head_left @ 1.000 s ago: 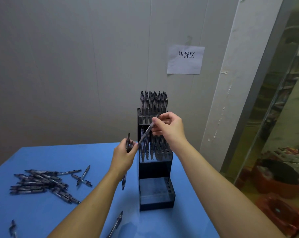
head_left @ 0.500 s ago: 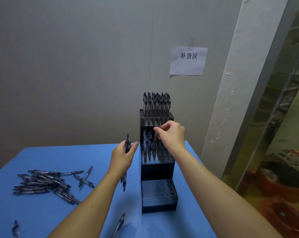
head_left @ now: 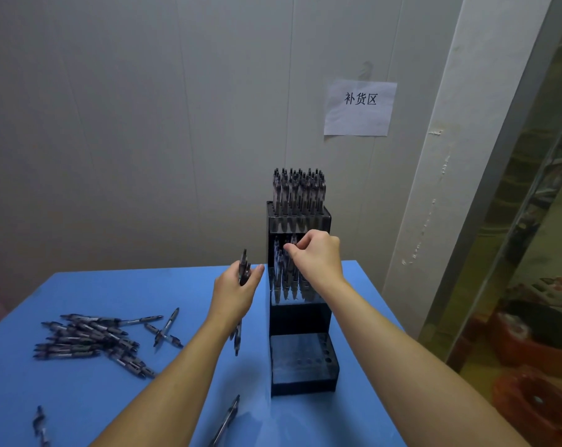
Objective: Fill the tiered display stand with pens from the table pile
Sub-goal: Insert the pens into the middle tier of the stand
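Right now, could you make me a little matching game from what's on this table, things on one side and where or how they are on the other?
Things:
1. top tier
2. bottom tier
3. left hand
4. pen pile

States:
A. lying loose on the blue table, far left
B. packed with upright pens
C. holes showing, no pens in it
D. grips a few pens beside the stand

Pairs: 1-B, 2-C, 3-D, 4-A
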The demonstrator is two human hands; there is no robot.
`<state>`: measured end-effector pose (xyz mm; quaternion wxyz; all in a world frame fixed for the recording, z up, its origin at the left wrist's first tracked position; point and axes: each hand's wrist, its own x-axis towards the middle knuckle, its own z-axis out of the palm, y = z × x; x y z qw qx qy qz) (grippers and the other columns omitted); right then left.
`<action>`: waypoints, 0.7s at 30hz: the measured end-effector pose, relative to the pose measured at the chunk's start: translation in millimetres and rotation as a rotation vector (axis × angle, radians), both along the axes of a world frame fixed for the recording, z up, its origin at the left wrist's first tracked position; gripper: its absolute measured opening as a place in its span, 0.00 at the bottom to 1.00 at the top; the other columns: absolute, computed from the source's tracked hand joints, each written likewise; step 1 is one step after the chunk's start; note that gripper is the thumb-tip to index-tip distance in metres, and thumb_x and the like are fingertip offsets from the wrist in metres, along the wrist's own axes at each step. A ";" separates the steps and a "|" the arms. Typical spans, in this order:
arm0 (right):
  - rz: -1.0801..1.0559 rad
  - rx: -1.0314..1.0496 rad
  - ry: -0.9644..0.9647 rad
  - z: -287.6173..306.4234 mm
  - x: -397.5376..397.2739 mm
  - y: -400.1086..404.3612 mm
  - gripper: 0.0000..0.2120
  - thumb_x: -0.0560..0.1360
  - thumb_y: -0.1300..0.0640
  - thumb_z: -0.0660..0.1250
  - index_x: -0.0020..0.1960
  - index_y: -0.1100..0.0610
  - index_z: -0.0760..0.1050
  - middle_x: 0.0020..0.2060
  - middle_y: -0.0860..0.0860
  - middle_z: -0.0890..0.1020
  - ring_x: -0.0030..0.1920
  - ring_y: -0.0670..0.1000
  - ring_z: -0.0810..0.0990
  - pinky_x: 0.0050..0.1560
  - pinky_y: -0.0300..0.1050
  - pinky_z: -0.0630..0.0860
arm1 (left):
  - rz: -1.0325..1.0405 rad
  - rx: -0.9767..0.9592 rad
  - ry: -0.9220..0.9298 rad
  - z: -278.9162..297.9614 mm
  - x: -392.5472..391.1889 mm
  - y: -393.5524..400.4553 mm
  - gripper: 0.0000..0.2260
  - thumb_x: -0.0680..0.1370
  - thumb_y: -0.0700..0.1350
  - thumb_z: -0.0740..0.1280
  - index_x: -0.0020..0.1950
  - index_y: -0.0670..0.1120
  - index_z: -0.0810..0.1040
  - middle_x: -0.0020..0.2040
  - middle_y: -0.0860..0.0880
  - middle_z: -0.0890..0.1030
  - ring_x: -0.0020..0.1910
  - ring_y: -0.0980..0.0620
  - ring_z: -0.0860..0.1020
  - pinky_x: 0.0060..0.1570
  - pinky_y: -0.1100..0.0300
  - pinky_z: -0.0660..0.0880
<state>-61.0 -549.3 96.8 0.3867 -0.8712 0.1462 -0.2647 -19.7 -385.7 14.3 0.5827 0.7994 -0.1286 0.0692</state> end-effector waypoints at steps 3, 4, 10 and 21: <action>0.018 -0.063 0.048 1.9 -2.0 4.2 0.13 0.78 0.54 0.74 0.40 0.61 0.80 0.35 0.53 0.82 0.38 0.49 0.80 0.46 0.44 0.78 | -0.001 0.009 -0.005 -0.5 -2.4 -0.9 0.22 0.81 0.57 0.67 0.45 0.38 0.71 0.35 0.45 0.72 0.33 0.49 0.69 0.34 0.53 0.70; 0.028 -0.086 0.074 1.7 -2.8 6.0 0.14 0.78 0.54 0.73 0.39 0.63 0.81 0.35 0.55 0.83 0.38 0.50 0.81 0.46 0.45 0.79 | 0.000 0.011 -0.006 -0.5 -3.2 -1.3 0.22 0.81 0.57 0.67 0.45 0.38 0.71 0.35 0.45 0.72 0.33 0.49 0.69 0.34 0.53 0.70; 0.043 -0.113 0.189 -14.6 -2.5 8.6 0.13 0.78 0.57 0.72 0.44 0.68 0.81 0.40 0.60 0.85 0.42 0.57 0.84 0.45 0.50 0.83 | -0.009 0.009 -0.018 1.1 -8.2 -0.7 0.18 0.81 0.56 0.68 0.41 0.44 0.70 0.34 0.47 0.70 0.32 0.50 0.68 0.33 0.53 0.69; 0.133 -0.224 0.200 0.1 -9.1 8.4 0.10 0.75 0.50 0.75 0.45 0.57 0.84 0.39 0.50 0.84 0.41 0.47 0.82 0.44 0.44 0.81 | -0.071 -0.015 0.009 7.3 -12.5 -1.6 0.20 0.81 0.57 0.68 0.48 0.40 0.74 0.35 0.47 0.72 0.32 0.50 0.69 0.33 0.54 0.69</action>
